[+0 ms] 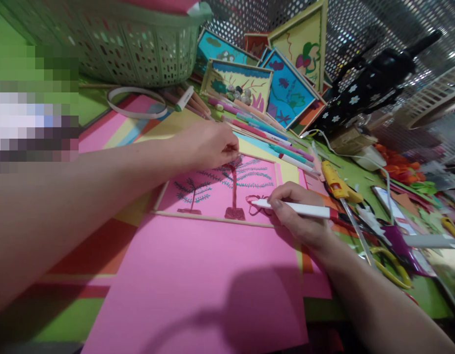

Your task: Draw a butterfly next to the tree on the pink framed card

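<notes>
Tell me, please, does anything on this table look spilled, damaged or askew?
Nothing appears spilled or damaged. The framed pictures lean askew, at differing angles, behind the loose markers. The yellow glue gun lies amid clutter.

Bare hands [301, 211], 2; drawn red-brown trees [234, 189], 2; perf. grn. plastic basket [157, 61], 1; yel. plastic glue gun [335, 182], 1

Right grip [299, 209] holding white marker [311, 210], left grip [209, 145] apparently touching pink paper [209, 255]

Smooth, matt pink paper [213, 285] at six o'clock, glossy plastic marker [312, 210] between three and four, wood-looking strip [213, 219], perforated plastic basket [150, 54] up at eleven!
</notes>
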The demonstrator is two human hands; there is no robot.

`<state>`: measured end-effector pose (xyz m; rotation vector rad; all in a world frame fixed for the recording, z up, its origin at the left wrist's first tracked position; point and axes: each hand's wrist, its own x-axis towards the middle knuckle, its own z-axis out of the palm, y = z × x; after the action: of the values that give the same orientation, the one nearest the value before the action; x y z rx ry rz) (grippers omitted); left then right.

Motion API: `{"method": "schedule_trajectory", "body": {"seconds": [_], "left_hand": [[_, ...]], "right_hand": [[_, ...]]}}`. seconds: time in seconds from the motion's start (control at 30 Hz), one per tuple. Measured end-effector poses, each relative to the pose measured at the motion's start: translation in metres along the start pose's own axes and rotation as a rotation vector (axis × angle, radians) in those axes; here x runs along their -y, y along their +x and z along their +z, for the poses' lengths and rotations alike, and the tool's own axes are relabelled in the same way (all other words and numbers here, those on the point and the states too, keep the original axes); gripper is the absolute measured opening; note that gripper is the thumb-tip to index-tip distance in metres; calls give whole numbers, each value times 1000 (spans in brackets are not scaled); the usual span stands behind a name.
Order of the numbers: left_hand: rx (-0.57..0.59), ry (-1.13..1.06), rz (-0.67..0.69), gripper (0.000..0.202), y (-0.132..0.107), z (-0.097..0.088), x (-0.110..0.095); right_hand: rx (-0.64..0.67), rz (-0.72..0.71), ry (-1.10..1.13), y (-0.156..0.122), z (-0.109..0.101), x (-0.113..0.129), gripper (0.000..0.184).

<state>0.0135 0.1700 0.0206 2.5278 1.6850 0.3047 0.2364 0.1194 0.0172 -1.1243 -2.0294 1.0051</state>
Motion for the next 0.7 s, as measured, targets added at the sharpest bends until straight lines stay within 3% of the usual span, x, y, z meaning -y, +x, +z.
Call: {"method": "schedule_trajectory", "body": {"seconds": [0.7], "left_hand": [[-7, -6, 6, 31, 0, 1, 1]], "right_hand": [[-25, 9, 43, 0, 0, -4, 9]]}}
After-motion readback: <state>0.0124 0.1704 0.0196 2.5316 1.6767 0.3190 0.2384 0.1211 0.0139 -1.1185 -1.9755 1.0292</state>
